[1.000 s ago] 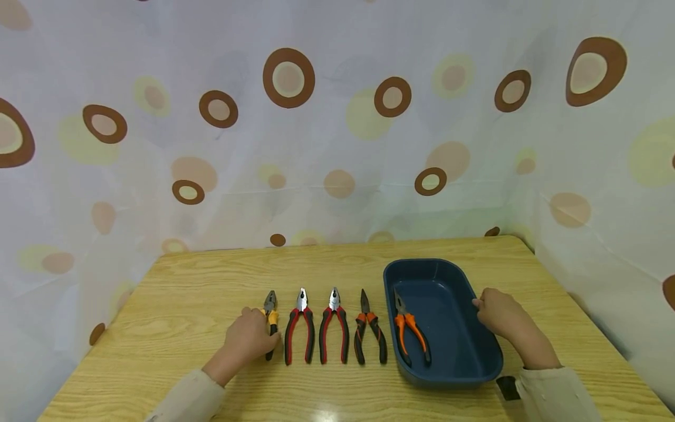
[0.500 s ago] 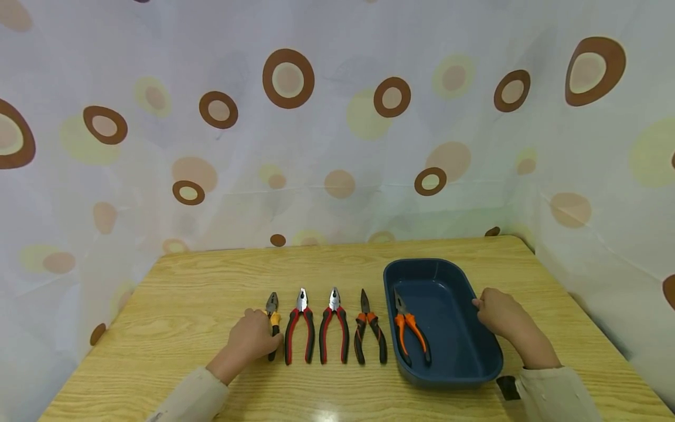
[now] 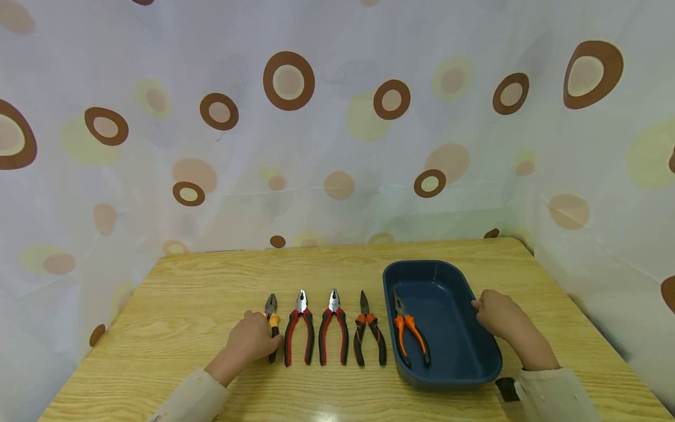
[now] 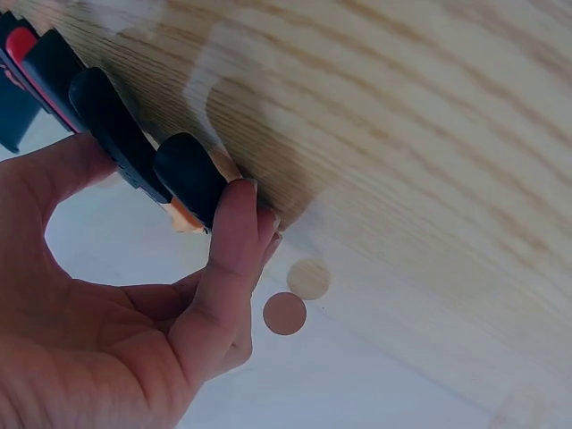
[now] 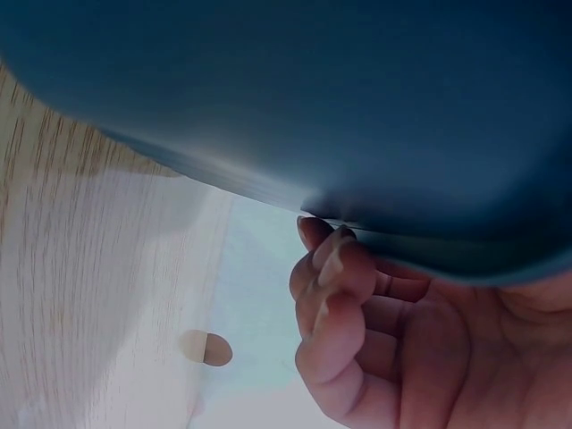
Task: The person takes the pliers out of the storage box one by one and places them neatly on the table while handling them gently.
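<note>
On the near side of the wooden table (image 3: 337, 390), two pale sleeves (image 3: 191, 398) entered the head view. The left hand (image 3: 249, 339) was partly closed, thumb against one handle and fingers against the other, pinching the yellow-and-black pliers (image 3: 273, 323). These lay at the left end of a row, nose pointing away. To their right, apart, were two red-and-black pliers (image 3: 301, 312), both with handles spread, then the orange-and-black pliers (image 3: 365, 317), just beside the blue tray (image 3: 453, 334). Within the tray, the orange-handled pliers (image 3: 404, 320) rested near its left wall. The right hand (image 3: 497, 315) gripped the tray's right side, fingers curled; the full thumb placement could not be determined. Beyond the table's far edge stood a patterned sheet (image 3: 337, 140) bearing brown rings.
</note>
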Action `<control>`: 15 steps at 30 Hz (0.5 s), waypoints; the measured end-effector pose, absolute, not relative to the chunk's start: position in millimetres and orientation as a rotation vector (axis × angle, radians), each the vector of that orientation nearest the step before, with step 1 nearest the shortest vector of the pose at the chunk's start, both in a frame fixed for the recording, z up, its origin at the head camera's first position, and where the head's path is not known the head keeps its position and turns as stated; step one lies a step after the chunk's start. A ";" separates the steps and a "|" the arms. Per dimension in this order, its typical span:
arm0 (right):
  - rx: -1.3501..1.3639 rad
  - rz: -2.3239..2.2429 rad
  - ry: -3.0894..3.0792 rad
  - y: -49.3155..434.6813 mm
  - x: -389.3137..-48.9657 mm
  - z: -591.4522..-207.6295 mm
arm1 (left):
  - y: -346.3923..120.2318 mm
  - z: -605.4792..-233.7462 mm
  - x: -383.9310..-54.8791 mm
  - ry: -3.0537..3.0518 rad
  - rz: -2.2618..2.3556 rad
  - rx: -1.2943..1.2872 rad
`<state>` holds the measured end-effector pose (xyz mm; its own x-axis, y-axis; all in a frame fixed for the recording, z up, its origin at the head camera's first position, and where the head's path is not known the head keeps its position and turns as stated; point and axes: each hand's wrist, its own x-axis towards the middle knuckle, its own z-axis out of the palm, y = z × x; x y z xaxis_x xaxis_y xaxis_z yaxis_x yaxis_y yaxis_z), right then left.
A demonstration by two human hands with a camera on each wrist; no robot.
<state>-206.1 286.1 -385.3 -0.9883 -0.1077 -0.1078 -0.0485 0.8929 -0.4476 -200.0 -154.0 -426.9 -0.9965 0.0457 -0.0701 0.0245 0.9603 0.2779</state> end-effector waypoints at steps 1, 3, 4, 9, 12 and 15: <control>-0.122 -0.687 2.930 286.2 -206.2 -385.4 | -153.7 -426.4 -199.5 3.036 0.427 0.061; -0.122 -0.685 2.932 286.3 -206.4 -385.5 | -153.9 -426.1 -198.8 3.035 0.430 0.066; -0.123 -0.683 2.934 286.4 -206.5 -385.5 | -154.0 -425.9 -198.4 3.037 0.429 0.074; -0.127 -0.677 2.937 286.7 -206.8 -385.3 | -154.3 -426.9 -197.7 3.047 0.440 0.074; -0.128 -0.672 2.937 286.8 -206.6 -384.5 | -153.6 -428.8 -197.3 3.052 0.434 0.068; -0.131 -0.665 2.940 286.7 -206.3 -383.7 | -152.2 -429.9 -196.3 3.059 0.417 0.066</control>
<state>-206.3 286.7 -383.7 -0.9885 -0.1118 -0.1017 -0.0571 0.8994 -0.4335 -196.3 -152.2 -429.9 -0.9977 0.0496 -0.0472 0.0352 0.9627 0.2683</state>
